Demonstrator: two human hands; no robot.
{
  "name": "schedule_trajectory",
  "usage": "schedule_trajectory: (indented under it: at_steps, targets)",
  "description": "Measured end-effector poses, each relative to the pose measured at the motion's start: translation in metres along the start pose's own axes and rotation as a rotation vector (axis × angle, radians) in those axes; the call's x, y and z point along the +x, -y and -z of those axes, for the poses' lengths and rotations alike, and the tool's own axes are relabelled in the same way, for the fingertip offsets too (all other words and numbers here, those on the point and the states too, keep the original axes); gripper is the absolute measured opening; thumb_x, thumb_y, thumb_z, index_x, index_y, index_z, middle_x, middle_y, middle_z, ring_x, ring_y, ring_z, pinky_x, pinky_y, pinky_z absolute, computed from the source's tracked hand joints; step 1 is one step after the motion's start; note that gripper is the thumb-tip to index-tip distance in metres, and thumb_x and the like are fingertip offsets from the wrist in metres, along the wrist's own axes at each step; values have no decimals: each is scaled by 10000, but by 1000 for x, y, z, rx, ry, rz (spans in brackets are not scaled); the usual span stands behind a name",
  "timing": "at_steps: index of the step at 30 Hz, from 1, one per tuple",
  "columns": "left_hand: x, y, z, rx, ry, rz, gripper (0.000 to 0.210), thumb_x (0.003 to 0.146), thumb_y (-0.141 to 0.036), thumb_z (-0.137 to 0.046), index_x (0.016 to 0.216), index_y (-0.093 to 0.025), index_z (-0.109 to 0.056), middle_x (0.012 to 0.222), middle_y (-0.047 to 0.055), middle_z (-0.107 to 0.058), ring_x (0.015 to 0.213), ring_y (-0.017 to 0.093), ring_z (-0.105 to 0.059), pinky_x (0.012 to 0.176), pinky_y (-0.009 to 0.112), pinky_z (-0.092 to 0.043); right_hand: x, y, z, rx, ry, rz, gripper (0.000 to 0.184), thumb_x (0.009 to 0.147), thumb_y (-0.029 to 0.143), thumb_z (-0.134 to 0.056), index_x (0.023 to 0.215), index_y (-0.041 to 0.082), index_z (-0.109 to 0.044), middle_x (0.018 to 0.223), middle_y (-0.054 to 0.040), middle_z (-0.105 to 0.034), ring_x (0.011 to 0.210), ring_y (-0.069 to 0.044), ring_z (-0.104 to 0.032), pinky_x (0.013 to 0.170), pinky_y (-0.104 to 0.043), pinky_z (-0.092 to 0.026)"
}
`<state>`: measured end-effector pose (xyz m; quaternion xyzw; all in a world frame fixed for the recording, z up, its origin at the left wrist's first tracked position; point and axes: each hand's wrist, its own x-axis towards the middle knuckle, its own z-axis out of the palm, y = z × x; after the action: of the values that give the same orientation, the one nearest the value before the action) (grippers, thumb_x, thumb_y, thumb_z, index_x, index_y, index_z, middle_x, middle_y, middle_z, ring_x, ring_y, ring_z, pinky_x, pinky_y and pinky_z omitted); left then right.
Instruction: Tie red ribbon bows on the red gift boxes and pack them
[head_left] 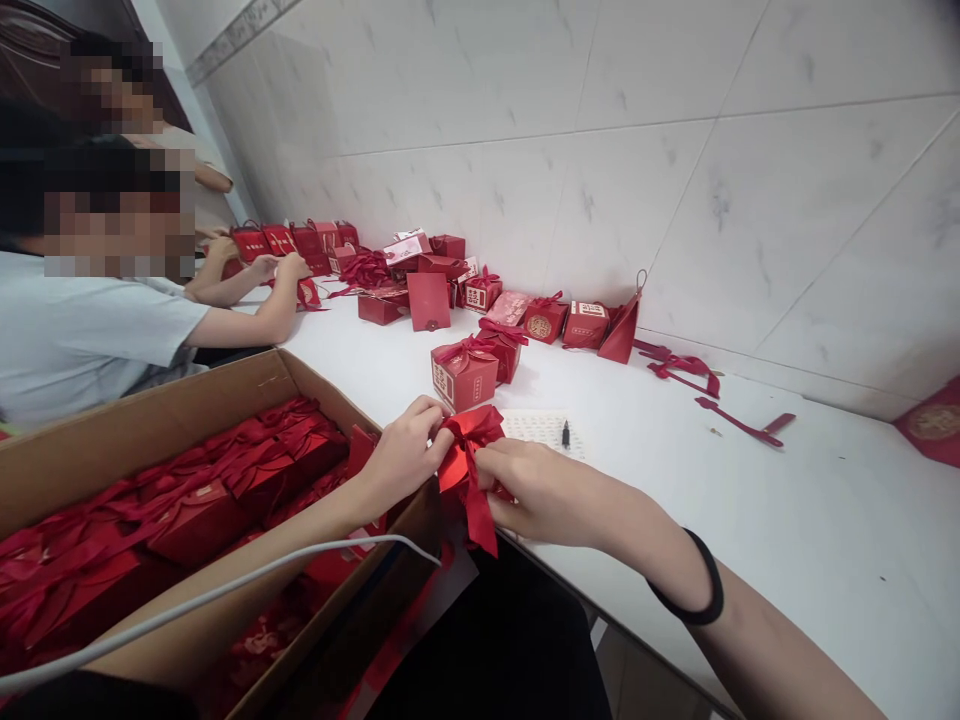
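from where i stand, a white cord [247,562] crosses closest to the person, over the left forearm, and the open carton [217,392] of red boxes [196,520] sits at nine o'clock, its edge close by the hands. just off its corner, by the table's [780,530] near edge, a shiny red box [453,468] is caught between both hands. the left hand [405,452] is at the box's ten o'clock, fingers pinched on the ribbon [480,512] at the top; whether they press the box too, i can't tell. the right hand [534,490] is at three o'clock, fingers curled shut on the ribbon near its knot. neither looks clearly nearer. the knot lies between them, and the long tail hangs towards six o'clock, across the line joining the hands. past them, at one o'clock, a pen [566,433] lies on a printed sheet [525,424]; at twelve stands a tied box [476,375]. farther, towards eleven, a co-worker's hands [291,266] handle another red packet [307,292].
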<state>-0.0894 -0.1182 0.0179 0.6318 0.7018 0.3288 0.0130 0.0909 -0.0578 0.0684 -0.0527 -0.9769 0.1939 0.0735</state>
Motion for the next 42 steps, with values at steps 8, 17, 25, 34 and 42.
schedule_trajectory:
  at_steps: [8, 17, 25, 34, 42]
  targets:
    - [-6, -3, 7, 33, 25, -63, 54, 760, -191, -458, 706, -195, -462, 880, 23, -540, 743, 149, -536, 682, 281, -452, 0, -2, -6, -53, -66, 53, 135, 780, 34, -490, 727, 156, -467, 707, -14, -508, 592, -115, -417, 531, -222, -332]
    - [0, 0, 2, 75, 5, -44, 109, 808, -177, -402, 740, -192, -485, 855, 20, -540, 724, 146, -529, 667, 281, -426, 5, 14, -33, -523, -296, 126, 127, 830, 111, -467, 721, 140, -526, 690, -69, -545, 641, -195, -463, 570, -312, -353]
    - [3, 1, -2, 139, -12, -6, 123, 816, -198, -392, 715, -193, -463, 813, 16, -529, 697, 153, -526, 646, 289, -421, 8, 17, -49, -501, -311, 107, 109, 787, 131, -517, 679, 147, -524, 627, -50, -555, 611, -190, -491, 571, -310, -343]
    - [-1, -3, 6, 150, 31, -58, 171, 824, -194, -366, 747, -180, -518, 847, 32, -545, 752, 159, -551, 719, 297, -440, 13, -30, -11, 154, -506, -328, 295, 883, 431, -435, 714, 190, -463, 662, 2, -565, 585, -132, -510, 562, -243, -349]
    - [2, -4, 3, 168, 44, -44, 219, 829, -205, -346, 760, -170, -551, 896, 49, -575, 779, 164, -576, 756, 298, -455, 26, -71, -33, 480, -378, -334, 328, 806, 447, -456, 606, 193, -404, 582, 37, -437, 561, -118, -416, 526, -238, -312]
